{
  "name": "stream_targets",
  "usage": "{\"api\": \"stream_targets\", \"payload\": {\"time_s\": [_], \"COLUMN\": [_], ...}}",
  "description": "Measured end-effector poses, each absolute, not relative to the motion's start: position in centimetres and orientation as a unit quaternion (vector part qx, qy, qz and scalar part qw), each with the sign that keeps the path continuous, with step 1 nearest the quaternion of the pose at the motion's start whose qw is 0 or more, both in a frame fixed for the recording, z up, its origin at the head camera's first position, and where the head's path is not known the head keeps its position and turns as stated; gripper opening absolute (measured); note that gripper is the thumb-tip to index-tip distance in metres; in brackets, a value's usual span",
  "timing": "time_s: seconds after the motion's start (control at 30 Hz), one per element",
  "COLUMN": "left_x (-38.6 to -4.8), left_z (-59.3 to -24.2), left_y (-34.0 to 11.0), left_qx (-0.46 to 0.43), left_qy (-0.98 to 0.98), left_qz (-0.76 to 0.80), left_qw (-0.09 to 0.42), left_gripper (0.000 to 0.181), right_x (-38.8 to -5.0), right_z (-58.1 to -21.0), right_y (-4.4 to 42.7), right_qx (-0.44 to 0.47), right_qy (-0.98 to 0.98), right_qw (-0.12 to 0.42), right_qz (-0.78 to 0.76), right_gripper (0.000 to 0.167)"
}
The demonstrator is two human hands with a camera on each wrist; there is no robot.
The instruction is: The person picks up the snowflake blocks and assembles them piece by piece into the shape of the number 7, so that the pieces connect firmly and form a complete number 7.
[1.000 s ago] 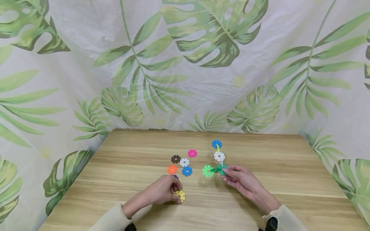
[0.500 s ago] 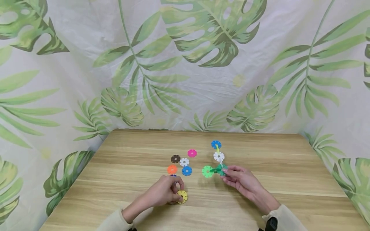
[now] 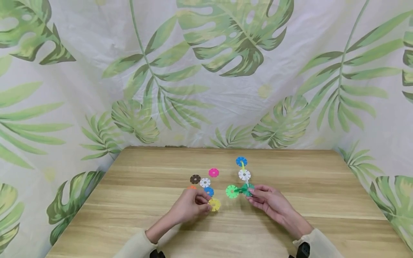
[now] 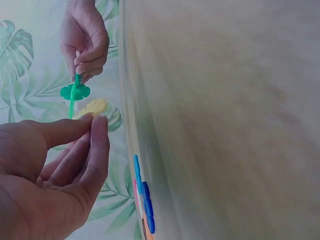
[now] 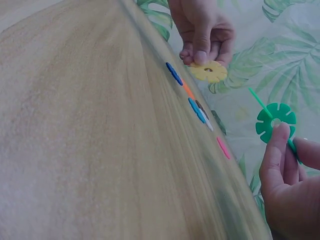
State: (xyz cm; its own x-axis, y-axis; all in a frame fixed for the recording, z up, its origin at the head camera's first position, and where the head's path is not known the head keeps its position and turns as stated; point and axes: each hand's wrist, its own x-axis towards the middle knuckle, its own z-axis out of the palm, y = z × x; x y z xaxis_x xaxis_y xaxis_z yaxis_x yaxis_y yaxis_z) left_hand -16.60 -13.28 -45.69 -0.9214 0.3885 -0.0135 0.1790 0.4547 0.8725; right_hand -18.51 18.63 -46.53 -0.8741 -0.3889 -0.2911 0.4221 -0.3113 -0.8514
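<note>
My left hand (image 3: 188, 205) pinches a yellow notched plastic disc (image 3: 214, 205) between thumb and fingers, above the table. Held in my right hand (image 3: 272, 203) is a chain of interlocked notched discs, gripped at a green disc (image 5: 283, 114). From that grip a light green disc (image 3: 231, 191) sticks out toward the left. A white disc (image 3: 244, 175) and a blue disc (image 3: 241, 161) extend away from me, with a yellow-green piece (image 3: 243, 167) seen edge-on between them. The yellow disc and the chain are apart, a small gap between them.
Loose discs lie on the wooden table (image 3: 290, 161) beyond my left hand: pink (image 3: 213, 172), brown (image 3: 195, 179), white (image 3: 204, 182), blue (image 3: 209, 191) and orange (image 3: 192, 187). A dark blue disc (image 5: 174, 73) shows in the wrist views. A leaf-print cloth (image 3: 206, 107) hangs behind.
My left hand has lifted the yellow disc and carried it right and away from me, closer to the chain. The right hand and chain have hardly moved.
</note>
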Motion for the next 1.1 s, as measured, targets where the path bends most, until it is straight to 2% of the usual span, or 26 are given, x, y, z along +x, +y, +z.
{"api": "stream_targets", "payload": {"time_s": [0.27, 0.53, 1.1], "left_x": [-17.6, -17.9, -18.2], "left_z": [-45.6, -45.4, -45.5], "left_y": [-12.5, -11.8, -11.1], "left_qx": [0.142, 0.125, 0.141], "left_qy": [0.841, 0.809, 0.825], "left_qz": [0.520, 0.571, 0.546], "left_qw": [0.054, 0.062, 0.042], "left_gripper": [0.015, 0.013, 0.012], "right_x": [-18.5, -18.6, -18.4], "right_z": [-46.6, -46.7, -46.5], "right_y": [18.8, 18.9, 18.6], "right_qx": [0.022, 0.026, 0.017], "right_qy": [0.528, 0.527, 0.533], "right_qw": [0.252, 0.249, 0.247], "right_qz": [-0.811, -0.812, -0.809], "right_gripper": [0.006, 0.006, 0.007]}}
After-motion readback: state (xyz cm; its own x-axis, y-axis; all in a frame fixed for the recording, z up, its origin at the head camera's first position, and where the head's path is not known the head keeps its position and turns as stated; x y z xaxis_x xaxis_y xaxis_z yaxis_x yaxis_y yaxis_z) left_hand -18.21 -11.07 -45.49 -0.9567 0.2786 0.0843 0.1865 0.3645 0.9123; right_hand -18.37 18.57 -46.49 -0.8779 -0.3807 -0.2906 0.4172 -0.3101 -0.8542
